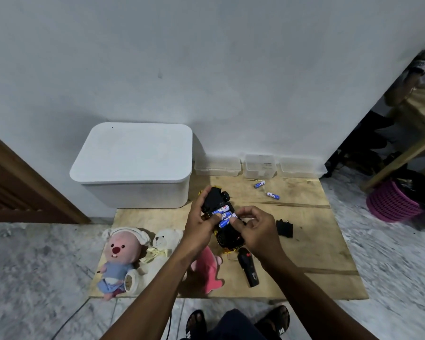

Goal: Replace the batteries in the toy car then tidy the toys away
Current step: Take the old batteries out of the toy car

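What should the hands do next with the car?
Probably press the last battery flat into the car. The left hand holds the car upside down, batteries show in its open bay, and the right hand's fingers touch one. The cover lies aside.

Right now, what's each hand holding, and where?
Left hand grips the upturned car by its side. Right hand pinches the end of a battery in its compartment.

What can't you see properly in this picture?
- Head view: the white box has its lid on, so its inside is hidden.
- The toy car is partly covered by the left hand and right hand; how many batteries sit in it is unclear.
- Labels on the two loose batteries are too small to read.
- The pink plush is partly behind the left forearm.
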### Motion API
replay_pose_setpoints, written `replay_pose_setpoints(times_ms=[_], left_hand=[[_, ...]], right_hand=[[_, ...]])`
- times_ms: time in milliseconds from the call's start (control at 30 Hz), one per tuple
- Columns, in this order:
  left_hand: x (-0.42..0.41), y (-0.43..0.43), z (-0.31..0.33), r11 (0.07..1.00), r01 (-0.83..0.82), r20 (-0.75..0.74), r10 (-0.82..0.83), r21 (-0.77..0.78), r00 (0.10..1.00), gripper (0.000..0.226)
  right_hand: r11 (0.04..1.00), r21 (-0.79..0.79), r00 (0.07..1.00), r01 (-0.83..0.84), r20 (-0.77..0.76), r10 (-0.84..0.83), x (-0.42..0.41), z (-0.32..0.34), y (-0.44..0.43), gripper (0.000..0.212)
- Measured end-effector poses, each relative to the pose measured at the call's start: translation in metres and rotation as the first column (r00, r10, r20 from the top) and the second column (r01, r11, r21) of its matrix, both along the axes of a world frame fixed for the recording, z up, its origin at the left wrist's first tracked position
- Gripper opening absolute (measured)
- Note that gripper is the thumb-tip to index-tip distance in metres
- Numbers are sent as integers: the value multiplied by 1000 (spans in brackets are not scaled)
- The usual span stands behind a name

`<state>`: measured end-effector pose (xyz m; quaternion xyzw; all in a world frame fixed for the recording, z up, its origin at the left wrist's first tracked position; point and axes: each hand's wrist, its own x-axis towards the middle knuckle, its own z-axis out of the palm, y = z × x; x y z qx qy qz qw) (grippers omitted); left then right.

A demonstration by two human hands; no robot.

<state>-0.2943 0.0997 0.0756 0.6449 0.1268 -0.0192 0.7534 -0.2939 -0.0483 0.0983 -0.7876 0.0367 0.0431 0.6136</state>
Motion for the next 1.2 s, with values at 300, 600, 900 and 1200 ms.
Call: replay_pose_setpoints(times_ms=[300, 600, 900, 1200], left_hand=[[9, 11, 16, 990, -5, -122, -13, -144, 992, 61], [9, 13, 27, 996, 25, -89, -33, -88, 995, 56], [6, 0, 30, 994, 54, -77, -61, -99, 995, 54], [8, 4, 29, 995, 33, -76, -41, -97, 996, 58]], right_hand=[[998, 50, 999, -32, 36, 30, 19, 16, -5, 11], [951, 308, 977, 9, -205, 58, 50, 35, -14, 20], [625, -598, 771, -501, 19, 637, 59, 41, -14, 25], [602, -629, 694, -492, 135, 708, 56, 31, -19, 14]])
